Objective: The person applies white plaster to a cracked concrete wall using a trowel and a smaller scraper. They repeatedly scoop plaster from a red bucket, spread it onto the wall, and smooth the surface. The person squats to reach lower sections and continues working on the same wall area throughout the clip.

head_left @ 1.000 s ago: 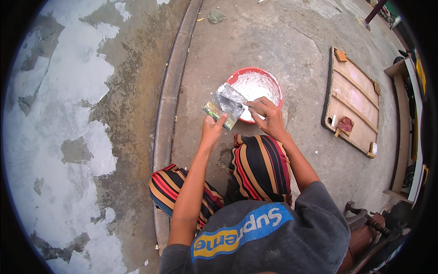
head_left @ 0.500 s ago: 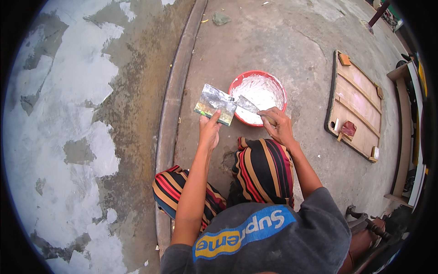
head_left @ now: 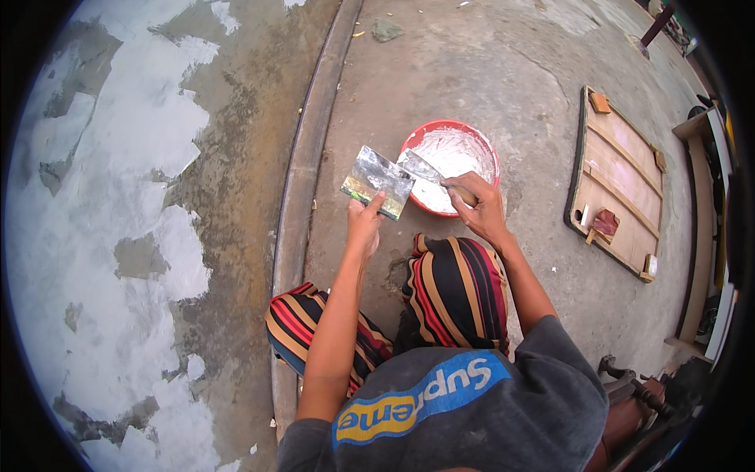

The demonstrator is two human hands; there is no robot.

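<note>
My left hand (head_left: 365, 223) grips a flat, smeared rectangular plate (head_left: 377, 182), its thumb lying across the near edge of the top face. In my right hand (head_left: 481, 208) is a putty knife (head_left: 423, 168) with a wooden handle. The knife's blade is smeared with grey-white and points left, its tip at or close to the plate's right edge; I cannot tell whether they touch. Below the blade stands a round red basin (head_left: 495, 175) holding white paste (head_left: 456, 152), some of it streaked up the inner wall.
To the left rises a wall (head_left: 236, 157) patched with white coating, with a raised concrete edge (head_left: 303, 165) along its foot. A framed wooden panel (head_left: 617, 189) lies on the concrete floor at right, near a shelf-like frame (head_left: 696, 236). A stone (head_left: 387, 31) sits farther off.
The putty knife and my right hand have shifted slightly farther from me, and the handle is turned a little. The plate stays almost in place. The whole view has drifted slightly.
</note>
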